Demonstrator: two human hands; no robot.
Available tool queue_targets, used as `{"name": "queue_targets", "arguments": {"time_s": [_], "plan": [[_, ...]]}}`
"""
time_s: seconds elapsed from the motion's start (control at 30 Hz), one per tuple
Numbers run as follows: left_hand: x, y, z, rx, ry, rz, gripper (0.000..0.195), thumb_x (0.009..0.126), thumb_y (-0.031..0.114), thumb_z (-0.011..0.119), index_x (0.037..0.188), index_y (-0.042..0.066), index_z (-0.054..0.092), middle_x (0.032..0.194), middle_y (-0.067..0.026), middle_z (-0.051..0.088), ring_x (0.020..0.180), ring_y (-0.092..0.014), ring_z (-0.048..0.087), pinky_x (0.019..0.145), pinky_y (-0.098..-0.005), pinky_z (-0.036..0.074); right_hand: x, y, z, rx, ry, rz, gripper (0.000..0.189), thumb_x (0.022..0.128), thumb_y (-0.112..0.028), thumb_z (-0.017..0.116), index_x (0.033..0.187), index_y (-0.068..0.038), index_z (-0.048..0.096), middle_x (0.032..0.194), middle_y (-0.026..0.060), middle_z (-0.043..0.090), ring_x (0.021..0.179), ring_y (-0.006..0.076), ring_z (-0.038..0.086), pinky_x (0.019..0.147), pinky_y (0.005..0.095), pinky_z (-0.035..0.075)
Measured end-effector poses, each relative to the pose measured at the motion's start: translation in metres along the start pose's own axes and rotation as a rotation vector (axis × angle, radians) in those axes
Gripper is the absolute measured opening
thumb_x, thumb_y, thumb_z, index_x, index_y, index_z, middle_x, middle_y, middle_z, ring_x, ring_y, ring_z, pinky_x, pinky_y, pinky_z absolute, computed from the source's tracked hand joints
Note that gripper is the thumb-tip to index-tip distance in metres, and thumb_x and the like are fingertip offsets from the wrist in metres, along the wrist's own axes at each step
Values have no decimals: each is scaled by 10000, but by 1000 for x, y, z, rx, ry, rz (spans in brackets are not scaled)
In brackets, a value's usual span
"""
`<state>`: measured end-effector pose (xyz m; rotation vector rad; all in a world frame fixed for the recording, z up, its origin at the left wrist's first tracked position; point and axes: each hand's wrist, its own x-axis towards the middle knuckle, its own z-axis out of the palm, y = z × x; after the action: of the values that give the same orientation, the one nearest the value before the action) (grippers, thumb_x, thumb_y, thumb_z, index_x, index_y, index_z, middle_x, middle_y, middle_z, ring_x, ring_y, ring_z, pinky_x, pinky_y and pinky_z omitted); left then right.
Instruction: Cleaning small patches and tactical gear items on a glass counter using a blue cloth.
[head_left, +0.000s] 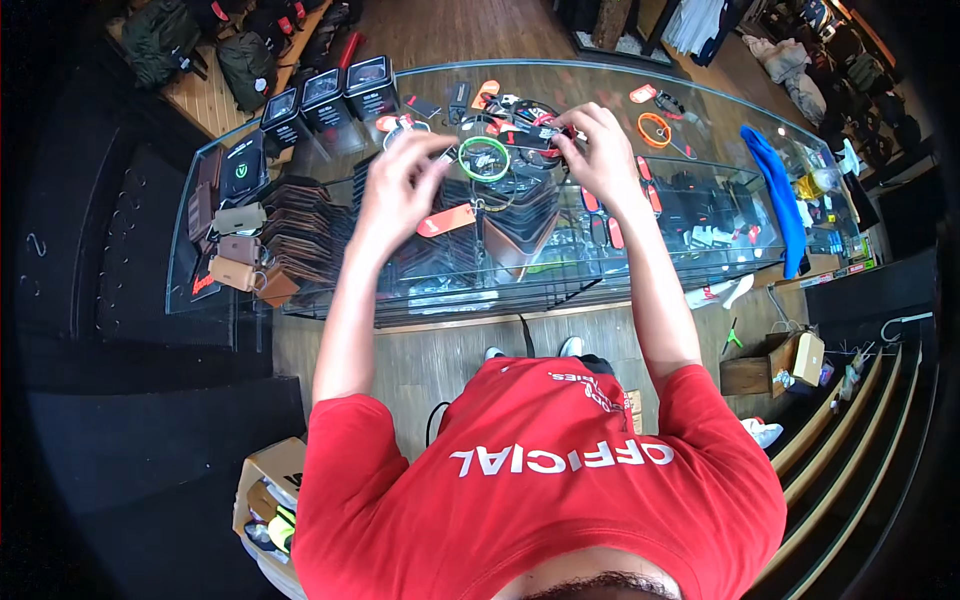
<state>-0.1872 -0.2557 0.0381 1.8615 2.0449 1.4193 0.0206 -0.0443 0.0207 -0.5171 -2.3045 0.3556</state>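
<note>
My left hand (401, 180) is over the glass counter's left half, fingers bent, between a pale bracelet with a tag and a green wristband (484, 159); whether it holds anything is unclear. My right hand (596, 150) has its thumb and fingers on a black tagged item (529, 138) at the edge of a heap of black and red bracelets (531, 112). An orange-red tag (447, 221) on a dark cord bracelet (495, 206) lies just below the green band. An orange wristband (654, 130) lies to the right of my right hand.
Black boxes (370, 86) stand at the counter's back left. Rows of wallets (296, 217) show at the left, with small pouches (238, 219) by the corner. A blue cloth (776, 199) lies over the right part of the glass counter (600, 69). An open carton (274, 457) stands on the floor at left.
</note>
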Motion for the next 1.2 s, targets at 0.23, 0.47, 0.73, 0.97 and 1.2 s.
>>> {"name": "queue_targets", "arguments": {"time_s": [0.23, 0.47, 0.73, 0.97, 1.2], "plan": [[31, -56, -33, 448, -151, 163, 554, 819, -108, 569, 1305, 144, 653, 1461, -109, 533, 1368, -351, 465, 1112, -443, 441, 9, -7, -4, 3, 178, 146, 150, 844, -159, 752, 975, -98, 715, 990, 78, 640, 1005, 298, 621, 838, 416, 515], [55, -57, -2, 485, -342, 363, 447, 797, -57, 549, 1169, 116, 725, 1358, -87, 607, 1400, -316, 441, 1182, -462, 330, 14, -2, 3, -220, -82, 113, 229, 826, -173, 752, 1042, -102, 726, 1042, 96, 629, 1046, 317, 596, 901, 458, 512], [74, -73, 15, 456, -402, 306, 195, 881, 110, 643, 1044, 98, 750, 1056, -93, 686, 1147, -287, 585, 1092, -448, 365, 8, -39, 14, -57, -154, -244, 360, 763, -145, 751, 1122, -144, 734, 1306, 127, 574, 1277, 351, 475, 1080, 498, 393], [82, -64, 0, 245, -366, 220, 272, 986, 185, 610, 1233, 121, 705, 982, -75, 740, 1004, -256, 617, 1007, -404, 442, -1, -42, 24, -95, -179, -255, 125, 796, -100, 727, 921, -109, 724, 1395, 137, 539, 1394, 390, 388, 1139, 556, 321], [72, -83, -63, 176, -243, 196, 363, 876, -76, 527, 1159, 46, 718, 1129, -151, 719, 1100, -299, 672, 972, -395, 523, -3, -37, 17, -58, -142, -258, 131, 808, -94, 713, 936, -93, 687, 1360, 146, 552, 1361, 373, 429, 1110, 526, 355]]}}
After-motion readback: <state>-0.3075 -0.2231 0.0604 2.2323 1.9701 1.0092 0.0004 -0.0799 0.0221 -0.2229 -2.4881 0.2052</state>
